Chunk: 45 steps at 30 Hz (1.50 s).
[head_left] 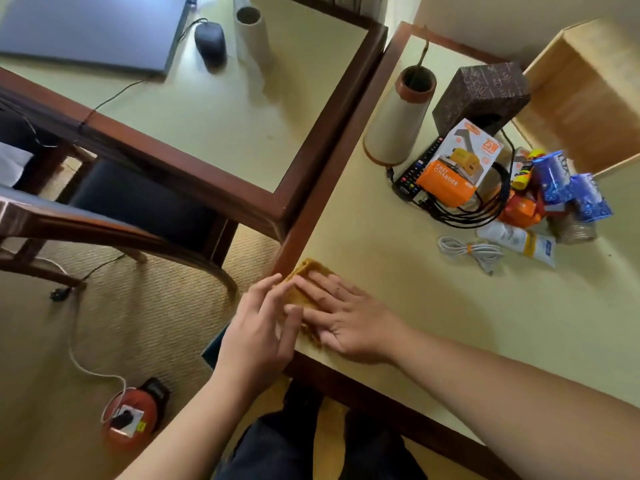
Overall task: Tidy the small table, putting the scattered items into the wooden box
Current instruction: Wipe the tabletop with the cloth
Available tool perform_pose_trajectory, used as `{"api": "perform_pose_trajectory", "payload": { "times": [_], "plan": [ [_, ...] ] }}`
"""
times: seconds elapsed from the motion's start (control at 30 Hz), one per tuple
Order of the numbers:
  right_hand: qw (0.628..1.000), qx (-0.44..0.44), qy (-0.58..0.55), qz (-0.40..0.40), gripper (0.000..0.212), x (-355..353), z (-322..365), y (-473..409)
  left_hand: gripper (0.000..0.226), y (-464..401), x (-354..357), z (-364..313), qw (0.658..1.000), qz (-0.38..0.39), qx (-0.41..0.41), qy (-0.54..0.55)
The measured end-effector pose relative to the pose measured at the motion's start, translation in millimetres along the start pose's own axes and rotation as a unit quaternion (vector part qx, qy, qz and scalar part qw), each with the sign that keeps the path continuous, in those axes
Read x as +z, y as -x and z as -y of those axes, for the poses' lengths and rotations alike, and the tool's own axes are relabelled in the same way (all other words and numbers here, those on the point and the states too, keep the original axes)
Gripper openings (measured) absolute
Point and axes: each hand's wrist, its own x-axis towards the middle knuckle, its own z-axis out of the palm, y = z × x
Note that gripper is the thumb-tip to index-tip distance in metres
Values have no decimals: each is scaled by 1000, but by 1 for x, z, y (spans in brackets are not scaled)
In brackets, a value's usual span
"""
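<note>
A mustard-yellow cloth lies at the near left corner of the small table. My right hand lies flat on it, fingers spread. My left hand touches the cloth's left edge with its fingertips, over the table's rim. The wooden box stands open at the far right. In front of it lie an orange charger box, a black remote, black cables, blue packets, a white tube and a white cable.
A tall cream vase and a dark brown block stand at the table's back. A larger desk to the left bears a laptop, a mouse and another vase. A chair and an orange cable reel stand on the carpet.
</note>
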Motion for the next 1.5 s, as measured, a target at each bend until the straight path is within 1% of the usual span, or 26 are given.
{"api": "perform_pose_trajectory", "payload": {
  "times": [0.03, 0.1, 0.17, 0.23, 0.3, 0.4, 0.47, 0.53, 0.57, 0.63, 0.67, 0.7, 0.73, 0.8, 0.83, 0.9, 0.97, 1.1, 1.13, 1.17, 1.23, 1.27, 1.33, 1.4, 1.43, 1.5],
  "plan": [
    [1000, -3, 16, -5, 63, -5, -13, -2, 49, -2, -8, 0, 1000, -21, -6, 7],
    [992, 122, 12, -28, 62, -24, -48, -21, 46, -10, -25, 1, 998, -55, -27, 10],
    [938, 330, -53, -92, 61, -41, -74, -44, 39, -20, -39, 1, 996, -74, -47, 3],
    [879, 447, -96, -132, 62, -41, -57, -61, 37, -31, -48, 1, 995, -80, -65, 14],
    [903, 393, -106, -139, 63, -26, -8, -64, 34, -42, -52, 1, 994, -85, -63, 31],
    [989, 124, -60, -49, 62, 0, 69, -33, 32, -56, -51, 0, 994, -80, -53, 54],
    [1000, 27, -6, -11, 58, 0, 65, -16, 33, -63, -48, -4, 995, -71, -43, 50],
    [998, 68, 7, -12, 59, -5, 29, -20, 32, -70, -46, -11, 997, -67, -28, 40],
    [988, 146, -17, -37, 60, -10, 10, -25, 31, -73, -44, -15, 997, -63, -26, 37],
    [916, 372, -95, -118, 60, -18, -15, -31, 32, -81, -37, -23, 998, -48, -33, 36],
    [878, 441, -122, -140, 60, -19, -12, -33, 33, -84, -32, -27, 998, -43, -34, 33],
    [870, 452, -133, -144, 60, -15, 2, -33, 33, -87, -26, -30, 998, -42, -30, 28],
    [899, 399, -127, -130, 61, -7, 23, -29, 33, -90, -20, -34, 999, -38, -23, 24],
    [974, 186, -104, -74, 61, 19, 71, 2, 34, -94, -6, -42, 1000, -10, -7, 23],
    [987, 118, -92, -52, 61, 29, 84, 27, 36, -96, 1, -44, 1000, 10, 2, 14],
    [986, 130, -66, -76, 61, 50, 67, 85, 39, -99, 16, -48, 999, 50, 17, -12],
    [950, 286, -77, -100, 59, 62, 24, 137, 40, -101, 29, -51, 997, 76, 20, -25],
    [736, 622, -158, -215, 57, 56, -15, 142, 43, -100, 52, -67, 994, 92, 12, -65],
    [730, 630, -161, -212, 58, 52, -4, 124, 44, -98, 57, -73, 992, 96, 15, -84],
    [771, 588, -154, -192, 59, 50, 15, 110, 46, -97, 62, -77, 990, 99, 15, -100],
    [902, 382, -144, -142, 61, 59, 61, 110, 46, -93, 72, -85, 988, 106, 6, -116],
    [944, 286, -121, -115, 62, 71, 77, 130, 47, -92, 77, -87, 988, 108, 1, -114],
    [960, 238, -80, -122, 62, 92, 68, 195, 48, -91, 86, -90, 988, 106, -4, -116],
    [913, 380, -81, -127, 59, 102, 23, 261, 51, -90, 95, -91, 987, 94, -1, -128],
    [859, 485, -103, -126, 57, 100, -4, 287, 53, -88, 98, -93, 987, 88, 0, -133],
    [689, 682, -178, -172, 56, 87, -58, 311, 56, -82, 106, -102, 986, 88, -3, -140]
  ]
}}
